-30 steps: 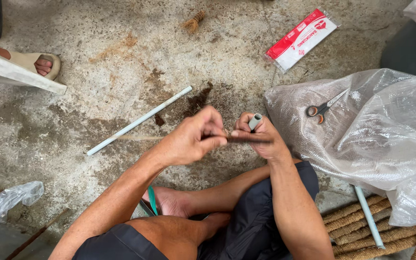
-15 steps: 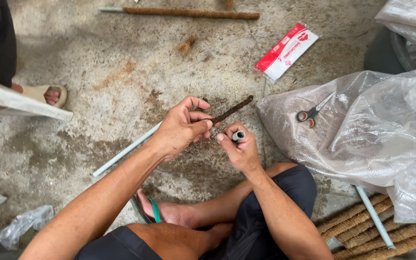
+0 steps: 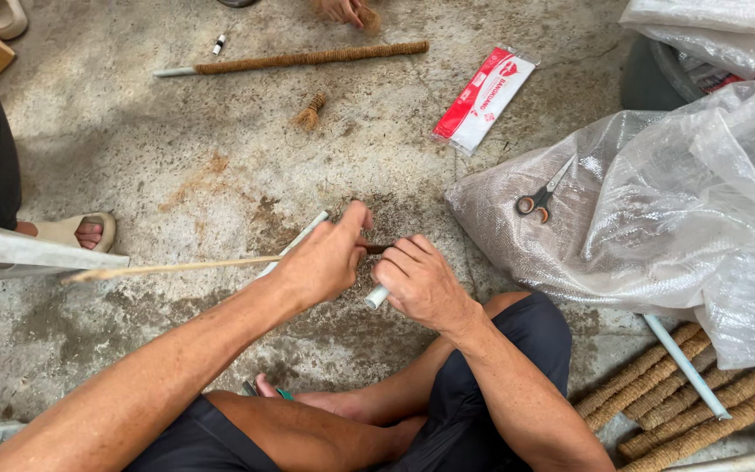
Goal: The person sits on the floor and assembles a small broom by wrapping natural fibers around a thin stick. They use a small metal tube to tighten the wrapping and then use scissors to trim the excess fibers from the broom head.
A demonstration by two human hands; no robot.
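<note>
My left hand [image 3: 321, 260] pinches a thin brown coir rope [image 3: 176, 265] that stretches taut to the left. My right hand [image 3: 423, 281] grips the end of a white plastic pipe [image 3: 376, 297], with the dark rope end between the two hands. Another part of the white pipe [image 3: 303, 236] shows beyond my left hand on the concrete floor. I sit with my legs folded under my arms.
A clear plastic bag [image 3: 657, 218] with orange-handled scissors [image 3: 539, 199] on it lies right. A red-and-white packet [image 3: 485, 98] and a rope-wrapped pipe [image 3: 308, 59] lie ahead. Wrapped poles [image 3: 701, 411] stack at lower right. Another person's sandalled foot [image 3: 80, 232] is left.
My hands have turned, and the rope is now pulled out taut to the left; before it stuck up to the right. The camera has tilted up, showing more floor ahead.
</note>
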